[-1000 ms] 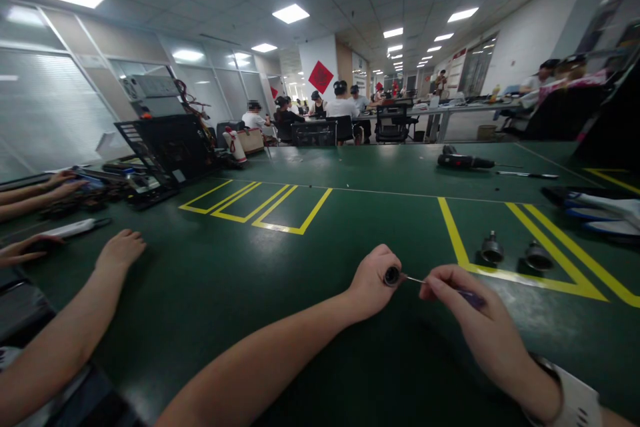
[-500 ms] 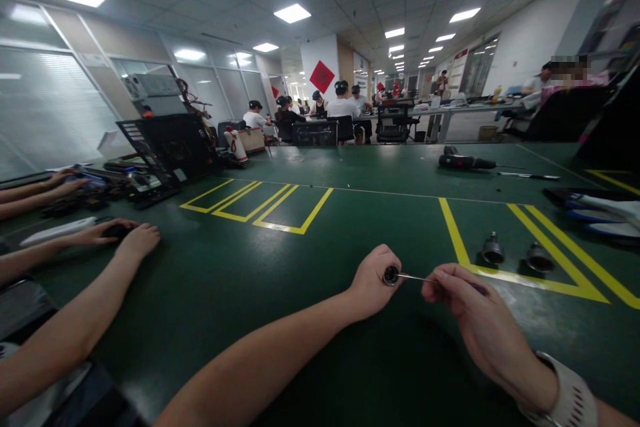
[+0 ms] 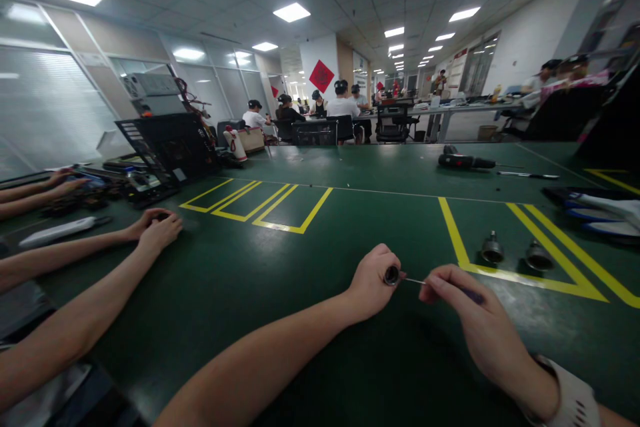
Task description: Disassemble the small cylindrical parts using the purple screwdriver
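My left hand (image 3: 373, 284) is closed around a small round metal part (image 3: 391, 275), its dark open end turned toward me. Between the pinched fingers of my right hand (image 3: 473, 320) is a thin screwdriver (image 3: 416, 280) with a slim metal shaft and a purplish handle mostly covered by the palm. The shaft points left, and its tip lies beside the left fingertips, near the part's open end. To the right, two grey metal cup-shaped parts with narrow necks, one nearer (image 3: 493, 248) and one farther right (image 3: 539, 256), stand inside a yellow-taped area.
A power drill (image 3: 465, 160) and a pen (image 3: 528, 176) lie toward the back right, with white-and-blue items (image 3: 605, 210) at the right edge. On the left, a co-worker's hands (image 3: 160, 227) hold something dark. A black metal frame (image 3: 167, 150) stands behind them.
The screwdriver's tip has drawn back from the part's opening to beside the left fingertips. The co-worker's hands on the left have moved rightward with the dark object lifted.
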Motion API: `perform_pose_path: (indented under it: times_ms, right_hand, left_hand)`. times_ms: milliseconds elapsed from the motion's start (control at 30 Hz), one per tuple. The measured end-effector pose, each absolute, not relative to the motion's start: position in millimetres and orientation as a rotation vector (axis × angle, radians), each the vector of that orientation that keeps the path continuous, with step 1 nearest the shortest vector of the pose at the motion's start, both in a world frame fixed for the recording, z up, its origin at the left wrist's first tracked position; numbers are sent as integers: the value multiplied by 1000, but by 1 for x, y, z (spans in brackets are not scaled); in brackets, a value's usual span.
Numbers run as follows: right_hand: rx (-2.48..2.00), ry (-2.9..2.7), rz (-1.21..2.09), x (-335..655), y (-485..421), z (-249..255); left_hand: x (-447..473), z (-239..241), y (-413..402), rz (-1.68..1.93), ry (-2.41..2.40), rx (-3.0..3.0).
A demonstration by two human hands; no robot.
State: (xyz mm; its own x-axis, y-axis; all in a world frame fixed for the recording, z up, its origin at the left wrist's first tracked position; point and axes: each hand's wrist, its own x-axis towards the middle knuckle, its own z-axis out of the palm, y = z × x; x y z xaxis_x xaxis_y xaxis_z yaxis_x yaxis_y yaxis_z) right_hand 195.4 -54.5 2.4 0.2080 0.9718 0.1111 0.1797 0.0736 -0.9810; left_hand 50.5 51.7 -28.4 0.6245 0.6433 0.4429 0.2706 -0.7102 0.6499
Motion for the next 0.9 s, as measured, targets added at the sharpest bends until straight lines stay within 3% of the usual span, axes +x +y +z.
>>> perform_pose_path:
  times_ms: [267, 600, 900]
  right_hand:
    - [-1151, -809, 1130, 192, -48, 2]
    - [-1428, -1264, 791, 195, -56, 3]
    - [-1152, -804, 1123, 192, -48, 1]
  left_hand:
    - [51, -28, 54, 949, 678, 2246]
    - [50, -26, 49, 816, 779, 2444]
    - [51, -28, 54, 955, 717, 2265]
